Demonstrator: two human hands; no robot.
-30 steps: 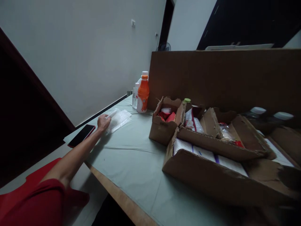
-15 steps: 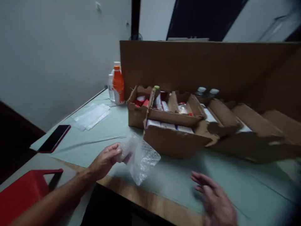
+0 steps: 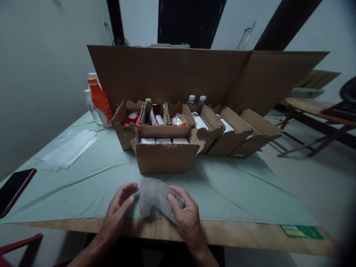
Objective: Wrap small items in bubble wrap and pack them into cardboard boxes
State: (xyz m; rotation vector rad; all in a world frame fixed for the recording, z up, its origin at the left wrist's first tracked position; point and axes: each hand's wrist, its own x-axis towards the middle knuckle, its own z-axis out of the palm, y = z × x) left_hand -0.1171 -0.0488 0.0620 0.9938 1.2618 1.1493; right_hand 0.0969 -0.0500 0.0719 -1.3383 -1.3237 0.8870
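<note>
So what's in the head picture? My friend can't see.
A right hand holds bubble wrap near a green tablecloth's edge, the left hand beside it. Behind are open cardboard boxes; a phone and more wrap lie to the left.

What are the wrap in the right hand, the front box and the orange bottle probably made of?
Wrap: probably thin bubble plastic, dull in this light; it looks translucent and faintly dimpled. Front box: apparently matt brown cardboard, by its colour and notched, rough edges. Orange bottle: likely smooth plastic, from its moulded, rounded shape.
</note>
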